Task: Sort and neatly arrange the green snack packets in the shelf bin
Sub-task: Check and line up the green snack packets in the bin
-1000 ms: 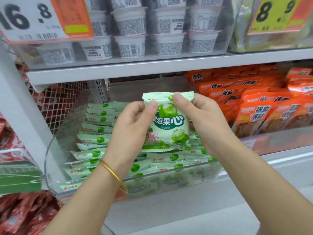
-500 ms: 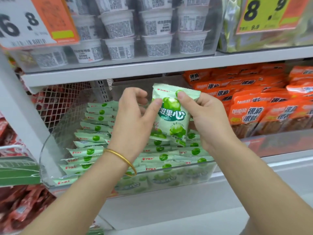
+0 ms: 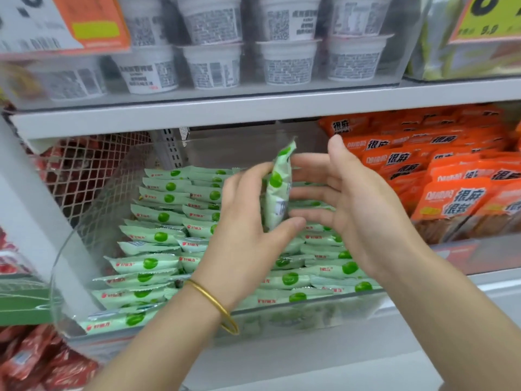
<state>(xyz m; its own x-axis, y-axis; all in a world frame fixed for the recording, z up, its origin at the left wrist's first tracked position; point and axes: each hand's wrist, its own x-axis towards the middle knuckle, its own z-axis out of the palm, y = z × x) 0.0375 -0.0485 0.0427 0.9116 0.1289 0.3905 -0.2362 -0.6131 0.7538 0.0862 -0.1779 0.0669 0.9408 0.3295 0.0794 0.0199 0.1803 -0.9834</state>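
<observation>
Left hand (image 3: 248, 218) pinches packet (image 3: 277, 190) edge-on – right hand (image 3: 355, 204) (fingers spread) beside

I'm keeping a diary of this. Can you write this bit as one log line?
left hand: holds green packet edge-on, above bin | right hand: open, beside packet | rows in bin: stacked

The left hand (image 3: 248, 221) is pinching 1 green packet (image 3: 277, 190) edge-on above the clear bin (image 3: 60, 280), where rows of green packets (image 3: 158, 238) are lying overlapped. The right hand (image 3: 358, 204) is hovering open just beside it (fingers spread). Orange packets (image 3: 451, 193) are sitting to the right.
</observation>
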